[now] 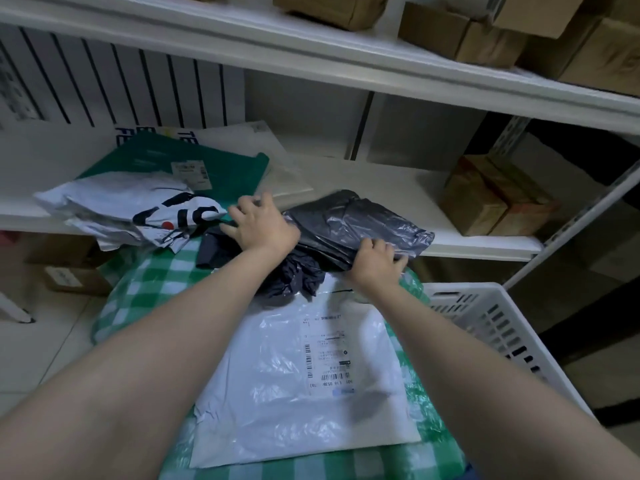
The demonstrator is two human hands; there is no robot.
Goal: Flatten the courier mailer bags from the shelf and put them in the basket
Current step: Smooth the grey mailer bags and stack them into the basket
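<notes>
A crumpled dark grey mailer bag (349, 223) lies on the front edge of the white shelf (381, 181), partly hanging over it. My right hand (375, 259) pinches its near right edge. My left hand (261, 221) rests on its left part with fingers spread. A flat white mailer bag (277, 386) with a shipping label lies on the green checked surface (156, 282) below my arms. A crumpled white bag with dark letters (138, 209) and a green mailer (194, 164) sit on the shelf to the left. The white slotted basket (491, 320) stands at the right.
Brown cardboard boxes (495, 199) stand on the shelf at the right, and more fill the upper shelf (460, 36). A flat whitish envelope (242, 136) lies behind the green mailer. A box (69, 271) sits on the tiled floor at the left.
</notes>
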